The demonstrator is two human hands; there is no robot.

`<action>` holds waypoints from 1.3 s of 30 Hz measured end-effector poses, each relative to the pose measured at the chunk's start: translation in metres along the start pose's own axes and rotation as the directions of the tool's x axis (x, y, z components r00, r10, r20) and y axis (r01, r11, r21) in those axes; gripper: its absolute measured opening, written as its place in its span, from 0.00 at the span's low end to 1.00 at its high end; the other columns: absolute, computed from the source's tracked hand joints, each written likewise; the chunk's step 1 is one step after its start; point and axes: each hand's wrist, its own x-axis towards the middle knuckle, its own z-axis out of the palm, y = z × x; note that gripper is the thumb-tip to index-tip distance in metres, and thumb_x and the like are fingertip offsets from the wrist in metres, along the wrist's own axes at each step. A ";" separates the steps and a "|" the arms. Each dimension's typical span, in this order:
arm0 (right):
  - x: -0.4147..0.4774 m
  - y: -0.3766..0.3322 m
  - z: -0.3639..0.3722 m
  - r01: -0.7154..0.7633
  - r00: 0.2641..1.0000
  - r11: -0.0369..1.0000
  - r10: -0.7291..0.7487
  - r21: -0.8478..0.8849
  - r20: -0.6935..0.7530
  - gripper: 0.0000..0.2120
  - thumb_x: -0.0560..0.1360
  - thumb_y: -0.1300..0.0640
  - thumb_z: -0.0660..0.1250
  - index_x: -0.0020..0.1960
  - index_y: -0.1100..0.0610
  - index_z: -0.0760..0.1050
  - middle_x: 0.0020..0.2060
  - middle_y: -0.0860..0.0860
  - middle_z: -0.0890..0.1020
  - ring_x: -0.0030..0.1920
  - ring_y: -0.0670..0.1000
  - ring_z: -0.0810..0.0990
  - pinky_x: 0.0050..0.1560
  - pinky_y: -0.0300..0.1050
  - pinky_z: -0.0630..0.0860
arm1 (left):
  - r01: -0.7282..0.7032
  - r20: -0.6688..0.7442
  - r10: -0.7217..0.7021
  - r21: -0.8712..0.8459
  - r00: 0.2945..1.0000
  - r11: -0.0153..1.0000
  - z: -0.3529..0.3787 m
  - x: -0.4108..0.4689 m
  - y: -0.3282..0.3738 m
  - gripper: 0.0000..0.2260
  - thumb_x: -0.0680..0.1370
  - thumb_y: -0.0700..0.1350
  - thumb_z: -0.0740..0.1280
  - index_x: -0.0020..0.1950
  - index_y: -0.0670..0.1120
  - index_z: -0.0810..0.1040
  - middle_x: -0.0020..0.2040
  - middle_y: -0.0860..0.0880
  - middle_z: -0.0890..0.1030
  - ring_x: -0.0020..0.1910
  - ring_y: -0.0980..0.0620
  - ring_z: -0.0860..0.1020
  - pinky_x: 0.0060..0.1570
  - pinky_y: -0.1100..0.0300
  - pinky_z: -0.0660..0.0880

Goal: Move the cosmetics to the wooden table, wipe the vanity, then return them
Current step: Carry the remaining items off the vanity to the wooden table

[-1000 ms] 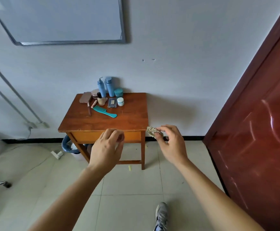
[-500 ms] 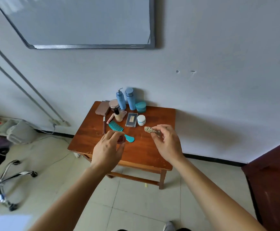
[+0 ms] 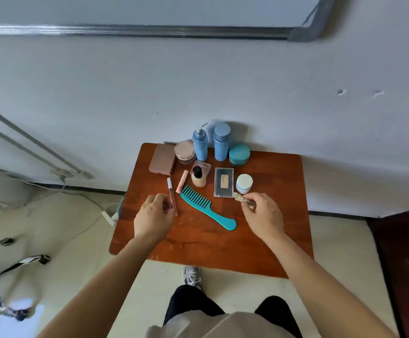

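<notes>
Cosmetics (image 3: pixel 199 152) stand and lie on the far half of the wooden tabletop (image 3: pixel 259 240), which is set against the wall. My right hand (image 3: pixel 263 215) pinches a crumpled beige cloth (image 3: pixel 241 198) between thumb and fingertips, with the other fingers curled in. The cloth sits just beside the white jar (image 3: pixel 244 183) and the near corner of the flat dark palette (image 3: pixel 223 182). My left hand (image 3: pixel 153 215) hovers back-up with its fingers curled inward, its fingertips over the lower end of the brown tube (image 3: pixel 170 189). I cannot tell whether they touch or grip it. My two hands are apart, and the teal comb (image 3: pixel 206 209) lies slantwise between them. Both my bare forearms reach forward across the near edge of the tabletop, one on each side.

I count two blue bottles, a pump bottle (image 3: pixel 200 146) and a capped bottle (image 3: pixel 221 142). There are three jars: the white one, a teal jar (image 3: pixel 239 154) and a pink-lidded jar (image 3: pixel 185 152). There are two slim tubes, the brown one and a pink tube (image 3: pixel 182 181). I also see one brown box (image 3: pixel 162 162), one palette, one comb, and one small black-capped bottle (image 3: pixel 198 178) resting on a pink compact (image 3: pixel 206 167).
</notes>
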 end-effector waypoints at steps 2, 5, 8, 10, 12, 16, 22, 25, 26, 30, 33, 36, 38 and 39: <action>0.002 -0.005 0.015 -0.084 0.996 0.995 0.084 -0.049 -0.006 0.12 0.78 0.49 0.68 0.61 0.49 0.77 0.52 0.45 0.81 0.47 0.43 0.75 0.37 0.27 0.66 | 0.029 0.018 -0.029 0.010 0.999 1.000 0.006 0.028 -0.018 0.12 0.77 0.52 0.68 0.60 0.52 0.74 0.56 0.51 0.78 0.50 0.53 0.77 0.41 0.60 0.80; 0.006 -0.010 0.038 -0.102 0.994 0.975 0.108 -0.198 0.023 0.14 0.77 0.50 0.68 0.62 0.49 0.76 0.53 0.46 0.81 0.50 0.45 0.78 0.41 0.30 0.72 | 0.034 0.076 -0.039 0.065 0.996 0.997 0.015 0.070 -0.040 0.13 0.78 0.50 0.68 0.61 0.52 0.73 0.59 0.49 0.77 0.54 0.50 0.76 0.43 0.57 0.79; -0.006 -0.007 0.058 -0.013 0.990 0.955 0.053 -0.295 0.130 0.18 0.77 0.50 0.69 0.66 0.50 0.75 0.61 0.48 0.77 0.59 0.48 0.77 0.51 0.36 0.77 | 0.010 0.150 -0.027 0.111 0.988 0.994 0.027 0.087 -0.053 0.14 0.79 0.50 0.66 0.64 0.51 0.72 0.62 0.48 0.76 0.58 0.48 0.75 0.46 0.55 0.79; -0.010 -0.006 0.070 0.012 0.986 0.929 0.049 -0.369 0.157 0.18 0.77 0.48 0.68 0.66 0.50 0.76 0.66 0.49 0.73 0.64 0.49 0.74 0.56 0.40 0.77 | -0.015 0.168 -0.002 0.098 0.986 0.995 0.035 0.094 -0.059 0.14 0.80 0.50 0.65 0.65 0.51 0.72 0.63 0.48 0.75 0.60 0.47 0.74 0.47 0.55 0.78; -0.013 -0.007 0.077 -0.007 0.984 0.913 0.080 -0.407 0.162 0.19 0.77 0.46 0.67 0.66 0.50 0.77 0.68 0.51 0.72 0.67 0.50 0.72 0.59 0.42 0.76 | -0.020 0.182 0.003 0.091 0.983 0.996 0.040 0.097 -0.061 0.14 0.79 0.49 0.65 0.65 0.50 0.72 0.63 0.48 0.74 0.60 0.47 0.73 0.48 0.55 0.79; -0.017 -0.012 0.075 -0.027 0.976 0.903 0.116 -0.428 0.185 0.23 0.77 0.40 0.63 0.68 0.49 0.73 0.70 0.50 0.70 0.70 0.50 0.69 0.64 0.44 0.73 | -0.052 0.207 0.019 0.157 0.978 0.986 0.039 0.096 -0.057 0.18 0.78 0.53 0.66 0.67 0.51 0.71 0.69 0.47 0.71 0.67 0.44 0.69 0.62 0.45 0.74; -0.017 -0.019 0.016 -0.155 0.986 0.910 0.170 -0.384 0.003 0.24 0.80 0.38 0.53 0.71 0.47 0.69 0.72 0.51 0.69 0.73 0.53 0.67 0.69 0.51 0.69 | -0.287 0.031 0.286 0.144 0.958 0.947 0.014 0.081 -0.021 0.21 0.79 0.56 0.62 0.71 0.53 0.67 0.77 0.46 0.60 0.78 0.43 0.53 0.73 0.38 0.54; -0.046 -0.004 -0.036 -0.212 0.972 0.919 0.165 -0.332 -0.165 0.25 0.81 0.39 0.50 0.71 0.49 0.70 0.72 0.52 0.70 0.72 0.54 0.67 0.68 0.52 0.69 | -0.495 -0.049 0.504 0.127 0.862 0.859 0.000 0.056 0.029 0.21 0.81 0.58 0.55 0.72 0.52 0.66 0.77 0.46 0.60 0.78 0.43 0.52 0.73 0.40 0.51; -0.061 0.005 -0.054 -0.225 0.963 0.923 0.162 -0.314 -0.213 0.25 0.81 0.39 0.49 0.71 0.50 0.70 0.71 0.53 0.70 0.72 0.54 0.68 0.68 0.53 0.69 | -0.548 -0.064 0.558 0.128 0.827 0.827 -0.003 0.045 0.052 0.21 0.81 0.59 0.52 0.72 0.52 0.65 0.77 0.46 0.60 0.78 0.44 0.51 0.73 0.40 0.51; -0.151 0.051 -0.117 -0.314 0.889 0.918 0.195 -0.241 -0.414 0.25 0.82 0.41 0.49 0.71 0.53 0.70 0.72 0.56 0.69 0.72 0.56 0.67 0.68 0.54 0.68 | -0.736 -0.074 0.747 0.134 0.660 0.663 -0.012 -0.028 0.146 0.25 0.82 0.61 0.49 0.73 0.50 0.66 0.78 0.45 0.59 0.78 0.43 0.53 0.74 0.40 0.51; -0.243 0.092 -0.158 -0.389 0.782 0.903 0.219 -0.182 -0.584 0.27 0.81 0.40 0.49 0.74 0.53 0.67 0.74 0.57 0.66 0.74 0.58 0.64 0.70 0.56 0.67 | -0.859 -0.071 0.865 0.100 0.497 0.502 -0.007 -0.111 0.215 0.28 0.82 0.63 0.46 0.78 0.50 0.59 0.80 0.46 0.52 0.79 0.44 0.48 0.75 0.39 0.48; -0.353 0.139 -0.200 -0.514 0.610 0.848 0.252 -0.133 -0.751 0.27 0.82 0.41 0.53 0.76 0.53 0.64 0.77 0.58 0.60 0.75 0.59 0.61 0.71 0.55 0.64 | -0.960 -0.048 0.960 0.039 0.275 0.277 0.009 -0.214 0.290 0.30 0.82 0.64 0.44 0.80 0.50 0.54 0.80 0.43 0.49 0.79 0.42 0.46 0.74 0.37 0.49; -0.422 0.164 -0.224 -0.592 0.497 0.801 0.275 -0.090 -0.823 0.27 0.82 0.42 0.55 0.76 0.54 0.63 0.78 0.59 0.57 0.77 0.60 0.58 0.73 0.55 0.61 | -0.990 -0.078 0.987 -0.010 0.141 0.140 0.018 -0.283 0.336 0.30 0.82 0.62 0.47 0.79 0.47 0.57 0.80 0.40 0.52 0.78 0.39 0.52 0.73 0.35 0.53; -0.460 0.176 -0.235 -0.637 0.431 0.768 0.288 -0.063 -0.855 0.27 0.82 0.43 0.56 0.76 0.54 0.62 0.78 0.59 0.57 0.77 0.60 0.57 0.74 0.55 0.60 | -0.997 -0.092 0.993 -0.039 0.074 0.071 0.024 -0.323 0.358 0.30 0.81 0.61 0.49 0.79 0.46 0.59 0.79 0.39 0.54 0.78 0.38 0.53 0.72 0.35 0.54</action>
